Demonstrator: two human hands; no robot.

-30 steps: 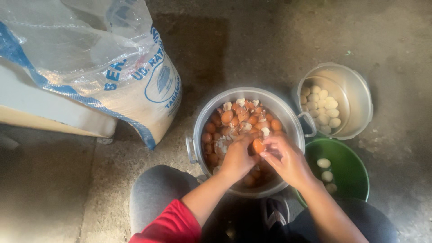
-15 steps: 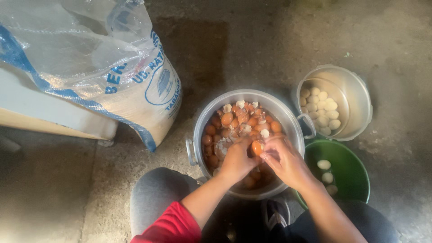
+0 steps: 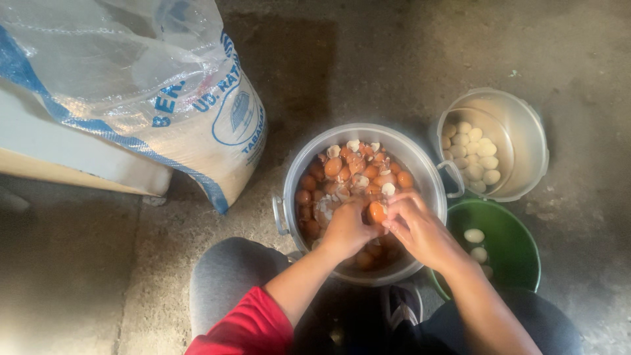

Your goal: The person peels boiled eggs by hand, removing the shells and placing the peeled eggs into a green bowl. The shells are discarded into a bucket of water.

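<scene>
Unmoved: left hand (image 3: 346, 228), right hand (image 3: 415, 227) | grip: brown egg (image 3: 376, 212) | over pot (image 3: 427, 172)

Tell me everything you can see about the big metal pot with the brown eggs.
The big metal pot is round, silvery, aluminium by its look, with a side handle at each end. It stands upright on the concrete floor, holding brown eggs and shell bits. Both hands, left and right, work one egg over it.
</scene>
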